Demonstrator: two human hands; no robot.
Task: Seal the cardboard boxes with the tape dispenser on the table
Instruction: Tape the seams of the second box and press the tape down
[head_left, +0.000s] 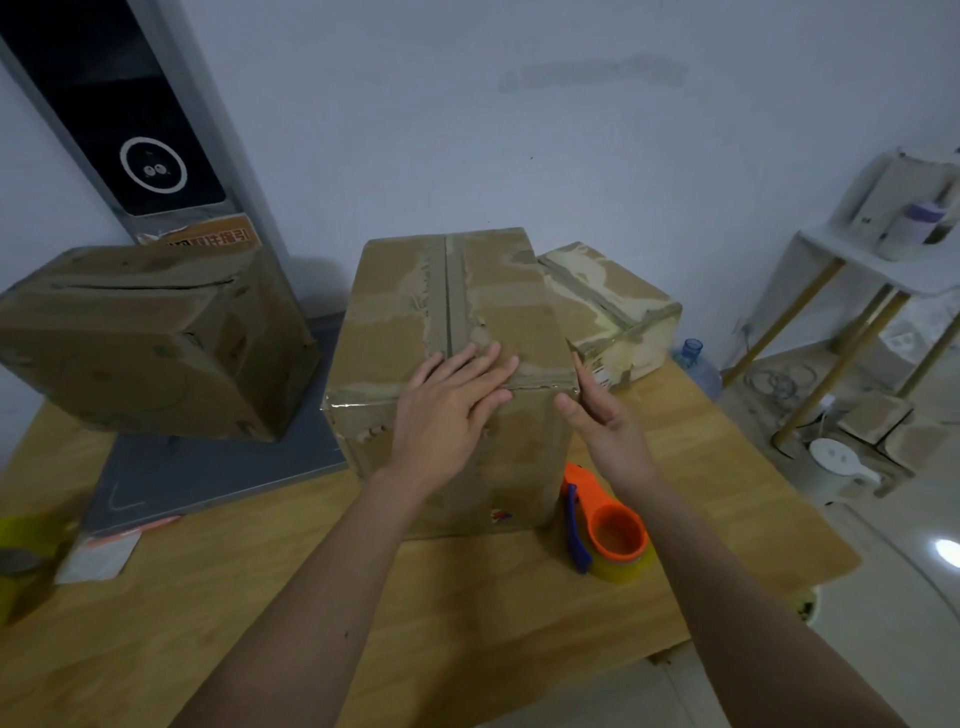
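- Both hands are on the big middle box (457, 332), which stands at the center of what I see.
- My left hand (452, 405) lies flat with its fingers spread. It presses down on the near edge of the box top, right where the strip of tape (451, 291) ends.
- My right hand (597, 410) is at about 3 o'clock from the left one. Its fingers are straight and lie flat against the right near corner of the box. It holds nothing.
- That strip of tape runs down the middle of the box top, from the far edge toward me.
- The tape dispenser (605, 525) is orange with a blue part. It lies on the wooden table (467, 613) at about 5 o'clock from the middle box, just beside its right near corner and under my right arm. No hand touches it.
- A smaller box (613, 306) sits at about 2 o'clock, touching the right side of the middle box. It has tape and torn pale patches on it.
- Another big box (150, 332) sits at about 9 o'clock, tipped over a bit. It rests on a flat gray board (208, 478).
- A yellow-green thing (21, 551) is at the left edge of the table, at about 8 o'clock. It is too blurry for me to tell what it is.
- A white shelf (883, 260) stands off the table at about 2 o'clock, well apart from the boxes.
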